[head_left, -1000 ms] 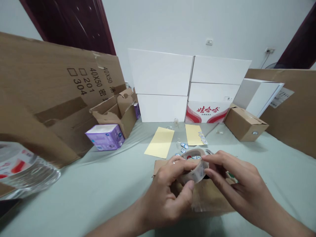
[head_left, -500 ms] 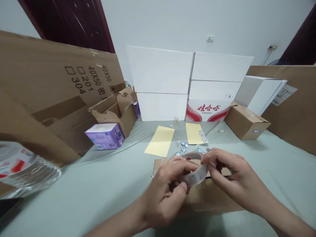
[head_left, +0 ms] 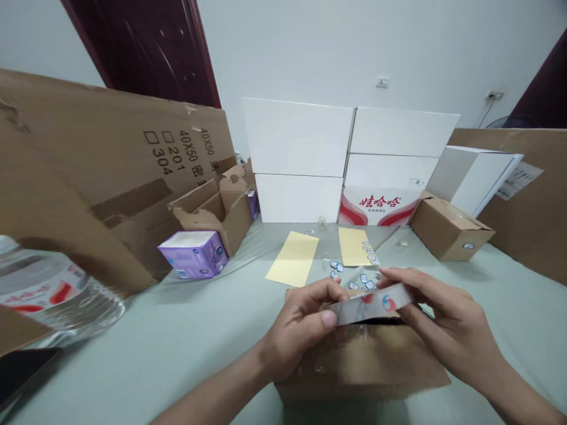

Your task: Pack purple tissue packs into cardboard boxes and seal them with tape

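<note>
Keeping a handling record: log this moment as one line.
left hand: grips clear packing tape | right hand: grips same tape | beneath: cardboard box

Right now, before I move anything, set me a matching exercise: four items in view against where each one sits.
Items:
1 clear packing tape
2 purple box
3 plastic water bottle
4 small brown carton

Places:
A at the far left edge of view
B in front of the open cardboard box
C between the left hand and right hand
D far right, beside the red-printed white box

Pairs: 1C, 2B, 3A, 4D
</note>
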